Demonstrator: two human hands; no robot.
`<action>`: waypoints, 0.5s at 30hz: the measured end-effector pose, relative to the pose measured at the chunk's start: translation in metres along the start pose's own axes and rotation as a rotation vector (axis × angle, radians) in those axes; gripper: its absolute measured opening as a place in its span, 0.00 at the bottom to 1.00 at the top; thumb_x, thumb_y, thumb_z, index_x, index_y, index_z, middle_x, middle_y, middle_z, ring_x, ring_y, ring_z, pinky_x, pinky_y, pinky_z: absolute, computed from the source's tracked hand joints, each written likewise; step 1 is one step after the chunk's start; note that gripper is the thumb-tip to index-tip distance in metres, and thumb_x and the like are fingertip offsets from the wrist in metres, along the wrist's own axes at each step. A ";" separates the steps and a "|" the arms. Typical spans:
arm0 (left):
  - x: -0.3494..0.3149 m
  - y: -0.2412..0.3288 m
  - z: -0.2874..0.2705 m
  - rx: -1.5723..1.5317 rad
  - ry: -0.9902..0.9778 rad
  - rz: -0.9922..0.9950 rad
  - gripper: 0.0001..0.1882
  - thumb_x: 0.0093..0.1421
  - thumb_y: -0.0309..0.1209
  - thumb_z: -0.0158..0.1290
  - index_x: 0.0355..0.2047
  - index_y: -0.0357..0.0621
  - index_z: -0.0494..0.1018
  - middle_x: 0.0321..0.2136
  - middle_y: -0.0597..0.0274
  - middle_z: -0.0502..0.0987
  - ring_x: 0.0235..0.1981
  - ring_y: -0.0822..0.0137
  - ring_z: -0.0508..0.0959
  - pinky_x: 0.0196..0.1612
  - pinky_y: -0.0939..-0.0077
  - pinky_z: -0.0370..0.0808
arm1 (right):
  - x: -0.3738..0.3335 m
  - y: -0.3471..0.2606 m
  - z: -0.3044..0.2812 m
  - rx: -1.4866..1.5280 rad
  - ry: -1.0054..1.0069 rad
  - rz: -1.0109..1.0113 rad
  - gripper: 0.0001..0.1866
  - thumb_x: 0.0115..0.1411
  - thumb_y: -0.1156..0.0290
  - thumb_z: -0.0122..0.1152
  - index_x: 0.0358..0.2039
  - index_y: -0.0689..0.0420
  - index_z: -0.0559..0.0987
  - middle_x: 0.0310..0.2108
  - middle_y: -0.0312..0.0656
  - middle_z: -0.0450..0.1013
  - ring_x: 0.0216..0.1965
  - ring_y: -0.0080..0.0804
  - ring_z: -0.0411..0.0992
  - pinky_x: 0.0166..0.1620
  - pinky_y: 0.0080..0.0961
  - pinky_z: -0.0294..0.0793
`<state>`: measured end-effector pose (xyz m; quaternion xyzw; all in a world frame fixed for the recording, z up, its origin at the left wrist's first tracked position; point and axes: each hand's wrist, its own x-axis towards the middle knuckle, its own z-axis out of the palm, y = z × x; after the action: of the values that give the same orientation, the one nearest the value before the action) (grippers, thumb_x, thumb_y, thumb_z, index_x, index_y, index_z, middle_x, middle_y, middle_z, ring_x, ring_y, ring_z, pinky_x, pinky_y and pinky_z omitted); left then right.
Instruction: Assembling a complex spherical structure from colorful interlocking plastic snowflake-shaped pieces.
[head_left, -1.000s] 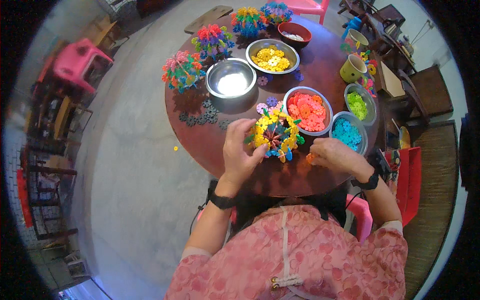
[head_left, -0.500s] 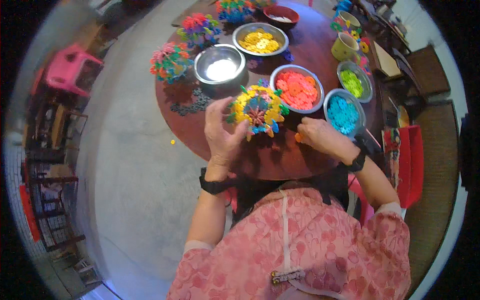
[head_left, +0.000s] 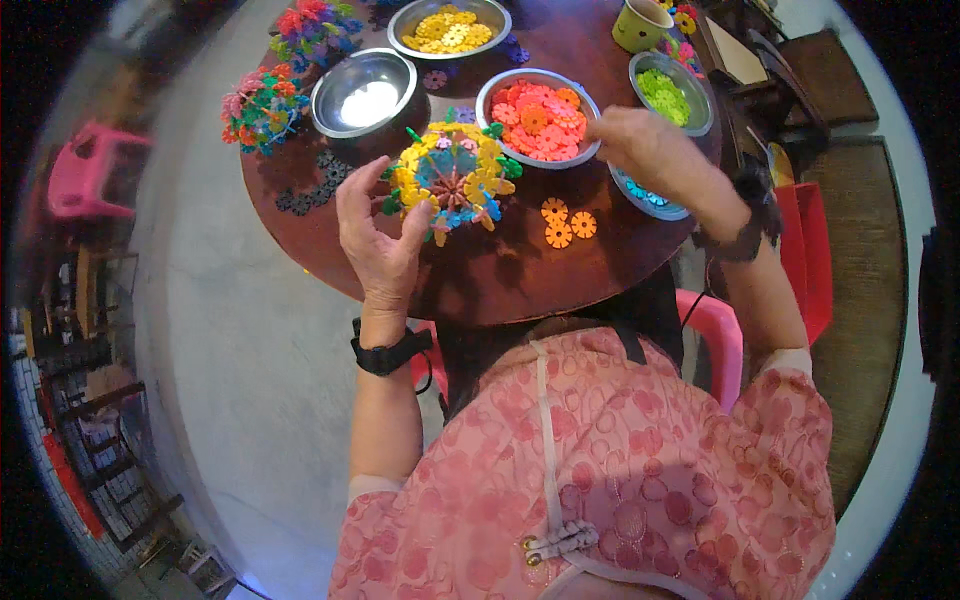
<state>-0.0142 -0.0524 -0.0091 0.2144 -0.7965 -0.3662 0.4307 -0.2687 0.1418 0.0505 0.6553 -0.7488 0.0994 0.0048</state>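
My left hand [head_left: 380,240] grips the near left side of a ball-shaped model [head_left: 500,185] built from interlocking plastic flower discs, mostly yellow with green, blue and brown parts. Its thumb presses the lower edge while the fingers curve behind. My right hand [head_left: 655,155] is over the right rim of a metal bowl of pinkish-red and orange discs [head_left: 540,120]; motion smears its fingers, and whether they hold a disc does not show. Three loose orange discs [head_left: 558,234] lie on the table below that bowl.
On the round brown table [head_left: 500,290] stand a bowl of yellow discs [head_left: 450,32], a metal bowl [head_left: 365,95], a bowl of green discs [head_left: 665,95] and a partly covered bowl of blue discs [head_left: 650,195]. Dark discs [head_left: 315,185] and finished colourful models [head_left: 262,110] are at left.
My right hand has left the tabletop, where it was at an orange piece, and moved up to the red-orange bowl. Three orange discs now show there. The left hand keeps the ball; the view has shifted.
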 end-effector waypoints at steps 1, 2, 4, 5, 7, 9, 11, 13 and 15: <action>-0.001 -0.001 -0.002 0.001 -0.004 -0.006 0.27 0.47 0.31 0.62 0.50 0.43 0.70 0.47 0.56 0.71 0.46 0.61 0.73 0.45 0.70 0.73 | 0.006 0.003 -0.008 -0.024 0.035 0.011 0.08 0.52 0.72 0.59 0.34 0.57 0.76 0.34 0.47 0.74 0.39 0.48 0.74 0.42 0.40 0.74; -0.001 -0.001 -0.002 -0.011 0.000 -0.017 0.28 0.47 0.31 0.62 0.50 0.43 0.70 0.47 0.56 0.70 0.46 0.61 0.73 0.45 0.70 0.73 | 0.010 0.008 -0.015 -0.022 0.030 0.016 0.08 0.52 0.72 0.59 0.34 0.57 0.76 0.34 0.47 0.74 0.39 0.48 0.74 0.42 0.40 0.74; -0.001 -0.002 -0.001 -0.025 0.007 -0.027 0.28 0.47 0.31 0.62 0.50 0.43 0.70 0.47 0.56 0.70 0.46 0.61 0.73 0.45 0.70 0.73 | 0.019 0.019 -0.027 -0.046 -0.014 0.064 0.09 0.52 0.72 0.59 0.36 0.56 0.78 0.35 0.46 0.75 0.40 0.48 0.74 0.43 0.40 0.73; -0.002 -0.003 -0.001 -0.052 0.005 -0.040 0.28 0.47 0.32 0.62 0.50 0.43 0.70 0.47 0.56 0.70 0.46 0.61 0.73 0.45 0.70 0.73 | 0.023 0.026 -0.030 -0.050 -0.010 0.067 0.10 0.52 0.72 0.59 0.36 0.56 0.78 0.35 0.46 0.75 0.40 0.47 0.74 0.44 0.40 0.73; -0.002 -0.003 0.000 -0.078 0.006 -0.052 0.28 0.47 0.32 0.62 0.50 0.43 0.70 0.47 0.56 0.70 0.47 0.61 0.73 0.45 0.70 0.73 | 0.032 0.029 -0.032 -0.069 -0.007 0.060 0.10 0.51 0.72 0.59 0.36 0.56 0.78 0.34 0.47 0.75 0.41 0.47 0.73 0.44 0.39 0.73; -0.003 -0.003 0.001 -0.048 -0.013 -0.019 0.28 0.47 0.33 0.63 0.50 0.43 0.70 0.47 0.56 0.70 0.47 0.61 0.73 0.45 0.70 0.73 | 0.044 0.031 -0.028 -0.086 -0.004 0.050 0.10 0.51 0.72 0.59 0.37 0.56 0.78 0.34 0.47 0.75 0.41 0.46 0.73 0.44 0.39 0.73; -0.003 0.002 0.000 -0.028 -0.020 0.002 0.28 0.47 0.34 0.63 0.50 0.43 0.70 0.47 0.56 0.70 0.47 0.61 0.73 0.45 0.70 0.72 | 0.058 0.031 -0.014 -0.052 -0.053 0.023 0.11 0.52 0.71 0.59 0.38 0.55 0.78 0.36 0.47 0.73 0.43 0.46 0.73 0.46 0.39 0.72; -0.001 0.004 -0.001 -0.007 -0.026 0.030 0.29 0.47 0.35 0.63 0.49 0.42 0.70 0.47 0.55 0.70 0.47 0.61 0.72 0.45 0.69 0.72 | 0.067 0.025 0.004 -0.047 -0.039 -0.005 0.12 0.53 0.72 0.59 0.39 0.55 0.77 0.36 0.46 0.71 0.42 0.46 0.72 0.44 0.39 0.72; -0.002 0.004 0.000 -0.015 -0.038 0.016 0.28 0.48 0.34 0.61 0.50 0.41 0.69 0.48 0.56 0.70 0.49 0.62 0.71 0.49 0.70 0.70 | 0.073 0.023 0.023 -0.012 0.014 -0.057 0.13 0.53 0.73 0.59 0.41 0.52 0.76 0.35 0.45 0.69 0.40 0.46 0.71 0.43 0.39 0.72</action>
<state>-0.0132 -0.0486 -0.0071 0.1977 -0.8034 -0.3729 0.4200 -0.2985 0.0696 0.0351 0.6756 -0.7304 0.0993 0.0165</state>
